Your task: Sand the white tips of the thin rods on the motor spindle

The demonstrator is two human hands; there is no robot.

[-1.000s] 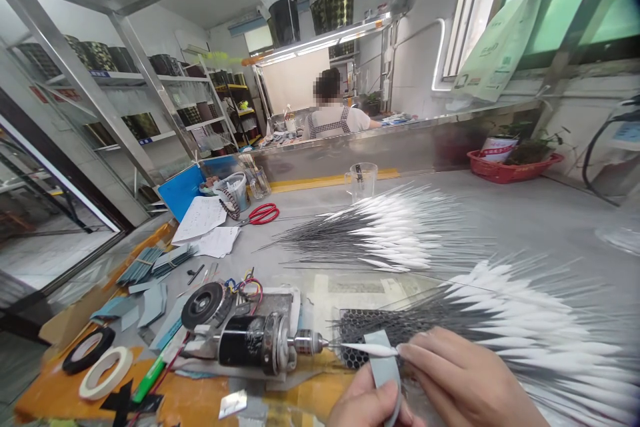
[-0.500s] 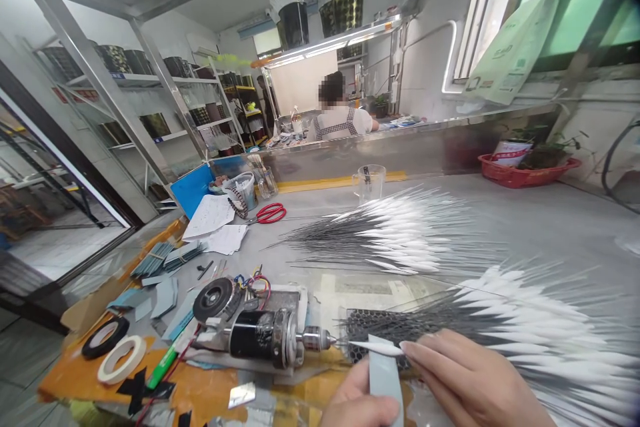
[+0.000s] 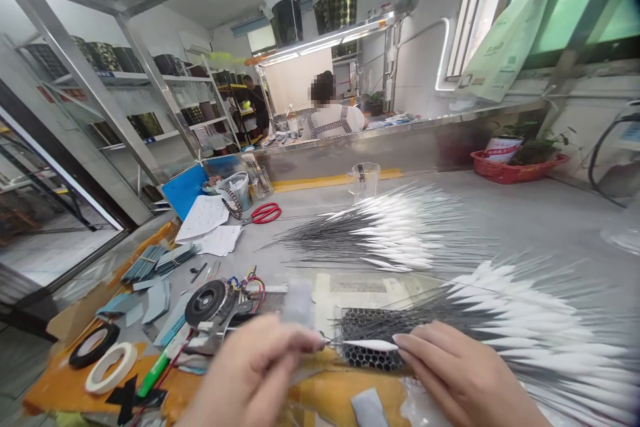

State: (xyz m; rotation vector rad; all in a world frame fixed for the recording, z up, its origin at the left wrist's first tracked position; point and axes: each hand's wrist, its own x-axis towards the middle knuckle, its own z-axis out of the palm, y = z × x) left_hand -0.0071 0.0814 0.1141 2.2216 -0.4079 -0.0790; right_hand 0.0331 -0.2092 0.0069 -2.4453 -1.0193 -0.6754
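A white tapered fishing float [image 3: 371,345] lies level, its thin left tip at the nose of the small motor's drill chuck [image 3: 323,341]. My right hand [image 3: 453,363] pinches the float's right end between thumb and fingers. Slightly blurred, my left hand [image 3: 255,363] is closed around the chuck and hides most of it and the motor. Below the float, a grey-blue sanding strip [image 3: 369,407] rests on the bench. A black honeycomb-patterned holder [image 3: 373,353] sits right behind the float, under the dark stems of a bundle of white floats [image 3: 540,327].
A second bundle of floats [image 3: 400,227] lies farther back, near a clear mug [image 3: 366,180]. Red-handled scissors [image 3: 266,213], tape rolls [image 3: 111,368], a green marker [image 3: 157,368] and a black wheel [image 3: 206,303] are on the left. Another person [image 3: 333,117] sits beyond the partition.
My left hand has let go of the sanding strip, now on the bench, and moved left onto the chuck. My right hand stays at the float's end. The view has shifted slightly.
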